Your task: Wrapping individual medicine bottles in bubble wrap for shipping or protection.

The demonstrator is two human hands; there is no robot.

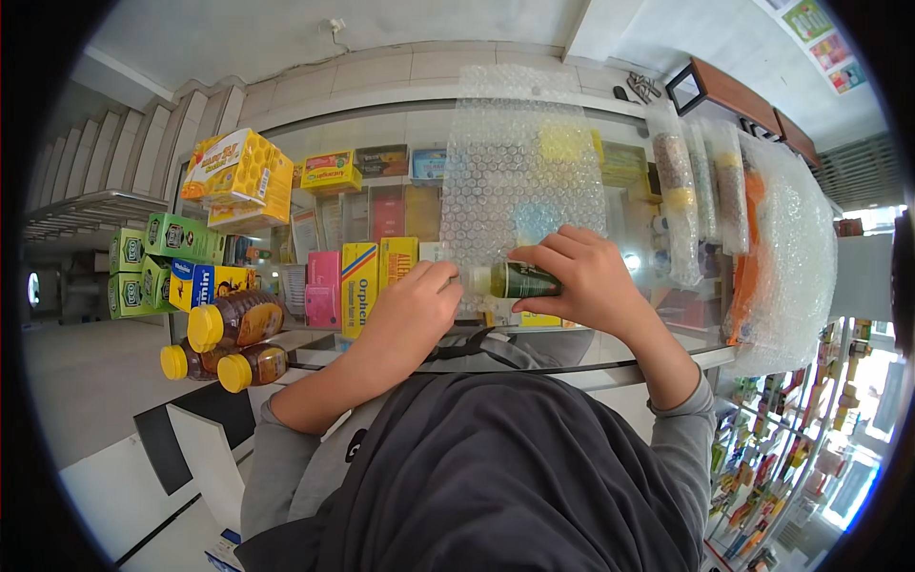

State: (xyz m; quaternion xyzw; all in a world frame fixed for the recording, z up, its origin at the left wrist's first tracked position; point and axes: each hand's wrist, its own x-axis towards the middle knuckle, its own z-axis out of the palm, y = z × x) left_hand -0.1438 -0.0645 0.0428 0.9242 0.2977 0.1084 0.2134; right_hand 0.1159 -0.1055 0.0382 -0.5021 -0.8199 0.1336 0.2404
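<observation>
A sheet of clear bubble wrap (493, 164) lies across a glass-topped display counter (647, 343) in front of me. On its near end a small dark-green bottle (525, 279) rests on its side, its pale end pointing left. My right hand (582, 282) grips the bottle's right part, thumb below and fingers above. At the wrap's near left edge, my left hand (418, 304) has its fingers curled and its fingertips pinched on the plastic, just left of the bottle's pale end.
Honey-coloured jars with yellow lids (246, 322), green cartons (182, 239) and a yellow honeycomb-patterned box (232, 171) stand at the counter's left. Bubble-wrapped tubes (675, 193) and a large bubble-wrap bundle (790, 264) occupy its right end. Medicine boxes (359, 286) show near my left hand.
</observation>
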